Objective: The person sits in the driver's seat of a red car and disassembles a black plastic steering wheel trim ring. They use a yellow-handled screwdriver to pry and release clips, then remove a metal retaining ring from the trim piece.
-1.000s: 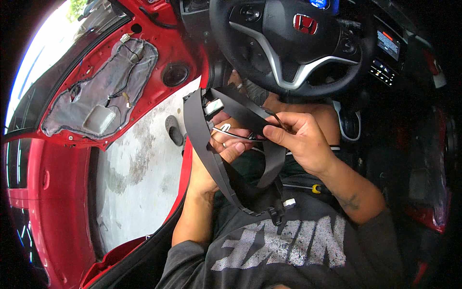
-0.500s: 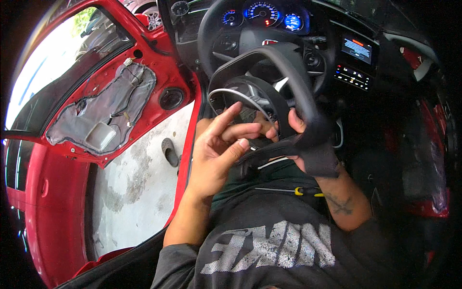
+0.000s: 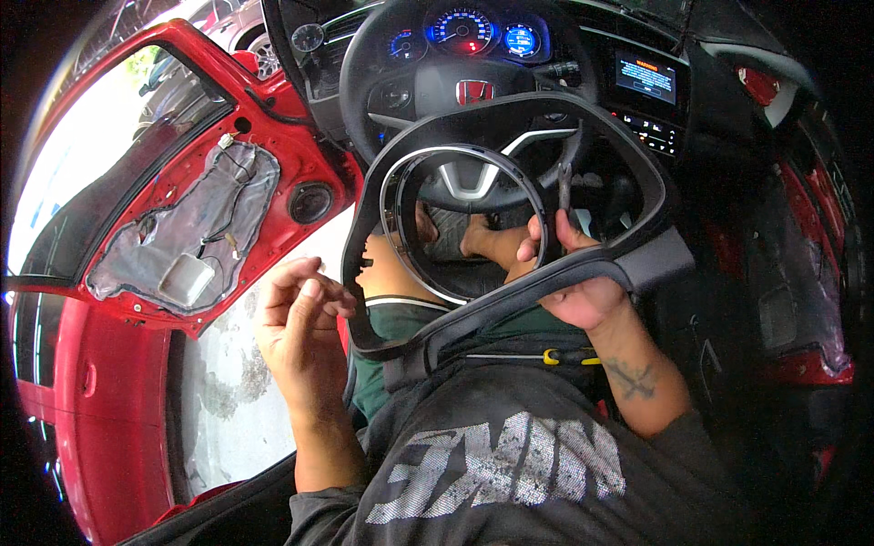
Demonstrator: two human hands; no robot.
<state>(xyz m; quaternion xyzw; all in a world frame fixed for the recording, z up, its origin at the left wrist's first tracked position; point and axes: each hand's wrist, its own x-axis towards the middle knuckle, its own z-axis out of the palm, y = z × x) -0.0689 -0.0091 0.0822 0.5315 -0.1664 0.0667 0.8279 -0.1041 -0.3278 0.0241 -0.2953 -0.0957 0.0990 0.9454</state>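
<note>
While the right hand (image 3: 583, 282) keeps its grip, the black instrument-cluster bezel (image 3: 510, 227) comes up and swings face-on to the camera. A second ago it lay low in the lap, seen nearly edge-on with both hands working at its thin wires; now it stands raised in front of the steering wheel (image 3: 473, 100), its chrome-edged round opening (image 3: 469, 223) framing the wheel's lower spoke and the person's legs behind.

The right hand is clamped on the bezel's lower bar, thumb on the near side, fingers wrapped behind. The left hand (image 3: 300, 318) has let go: half a second back it was pressed against the trim, and now it hangs just beside the bezel's left edge, fingers curled loosely, holding nothing and touching nothing that I can make out.

So the piece is carried by one hand alone, and I judge it free of the dashboard and turned for a look rather than being fitted anywhere. Below it, a screwdriver with a yellow-and-black handle (image 3: 569, 357) lies across the lap, against the dark printed shirt (image 3: 510, 464).

Off to the left, the red door (image 3: 300, 164) stands open with its inner panel off, grey plastic sheeting (image 3: 182, 237) over the bare metal. Up top, the gauges (image 3: 464, 32) glow blue and the centre screen (image 3: 646, 77) is lit.
</note>
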